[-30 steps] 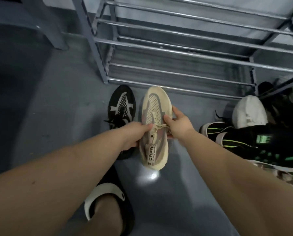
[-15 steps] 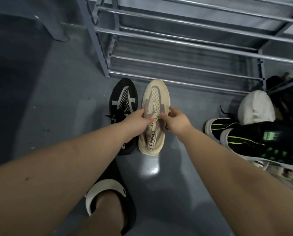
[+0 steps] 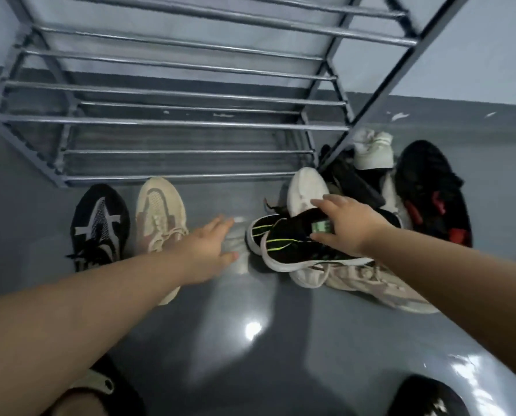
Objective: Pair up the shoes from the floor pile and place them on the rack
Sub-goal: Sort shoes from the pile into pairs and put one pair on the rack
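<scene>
The metal rack stands bare against the wall, its lowest bars just behind a black-and-white shoe and a beige shoe set side by side on the floor, seemingly parked there as singles awaiting their mates. To the right lies the pile (white, black and red shoes heaped together). The right hand grips a black shoe with green stripes on top of it, likely to lift it out for matching, while the left hand hovers spread and holding nothing between beige shoe and pile.

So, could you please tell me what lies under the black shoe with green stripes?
A beige shoe lies beneath the black shoe with green stripes, its toe poking out; its middle is covered.
</scene>
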